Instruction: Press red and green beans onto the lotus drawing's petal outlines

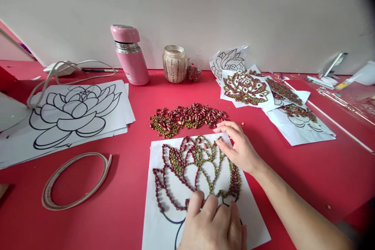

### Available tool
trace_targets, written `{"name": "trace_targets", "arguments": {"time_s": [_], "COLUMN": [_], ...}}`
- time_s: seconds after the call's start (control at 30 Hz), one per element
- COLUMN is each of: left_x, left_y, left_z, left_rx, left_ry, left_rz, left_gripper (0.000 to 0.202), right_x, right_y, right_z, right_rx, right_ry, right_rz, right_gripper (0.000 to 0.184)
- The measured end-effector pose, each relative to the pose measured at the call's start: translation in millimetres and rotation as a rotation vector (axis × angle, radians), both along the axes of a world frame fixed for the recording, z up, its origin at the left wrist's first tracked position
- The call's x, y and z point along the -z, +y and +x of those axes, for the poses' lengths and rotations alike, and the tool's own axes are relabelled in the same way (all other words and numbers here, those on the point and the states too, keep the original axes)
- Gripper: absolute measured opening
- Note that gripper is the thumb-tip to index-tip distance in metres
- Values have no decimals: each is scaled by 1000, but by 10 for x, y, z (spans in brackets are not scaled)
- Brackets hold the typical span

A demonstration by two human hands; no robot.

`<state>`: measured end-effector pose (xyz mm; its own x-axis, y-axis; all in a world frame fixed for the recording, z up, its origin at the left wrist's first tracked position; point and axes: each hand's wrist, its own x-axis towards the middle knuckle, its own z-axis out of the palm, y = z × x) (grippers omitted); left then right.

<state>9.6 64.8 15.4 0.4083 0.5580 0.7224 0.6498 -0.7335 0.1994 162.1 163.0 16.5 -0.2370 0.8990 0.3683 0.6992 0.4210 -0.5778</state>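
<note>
A white sheet (254, 226) with a lotus outline lies in front of me on the red table (131, 187). Red and green beans (187, 160) cover most of its lines. My left hand (212, 224) rests on the sheet's lower part, fingers curled and fingertips pressing at the bean line. My right hand (238, 146) reaches in from the right, its fingers pinched together over the flower's upper right petal; what they hold is too small to make out. A loose pile of red and green beans (187, 118) lies just beyond the sheet.
Blank lotus sheets (70, 115) are stacked at left, with a tape loop (74, 179) below them. A pink flask (130, 54), a jar (174, 63) and a small cup (193, 69) stand by the wall. Finished bean pictures (249, 88) lie at right.
</note>
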Motion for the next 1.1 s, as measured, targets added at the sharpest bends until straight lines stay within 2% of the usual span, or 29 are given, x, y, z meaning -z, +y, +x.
{"name": "trace_targets", "arguments": {"time_s": [0.43, 0.6, 0.8, 0.93, 1.1], "left_x": [12, 5, -73, -76, -69], "left_y": [3, 8, 24, 35, 48], "left_z": [-2, 4, 1, -7, -5], "left_rx": [-6, -13, -36, -67, -103], "left_ry": [-10, -23, -28, -15, -22], "left_rz": [-14, -12, -41, -58, -46], "left_gripper": [10, 13, 13, 13, 9], "right_x": [21, 13, 35, 31, 36], "right_y": [2, 11, 103, 266, 472], "right_z": [-26, -3, 65, 65, 42], "right_rx": [6, 4, 222, 263, 221], "right_ry": [-70, 8, 265, 206, 31], "right_rz": [-55, -58, -76, -69, -38], "right_gripper": [29, 26, 24, 17, 10]}}
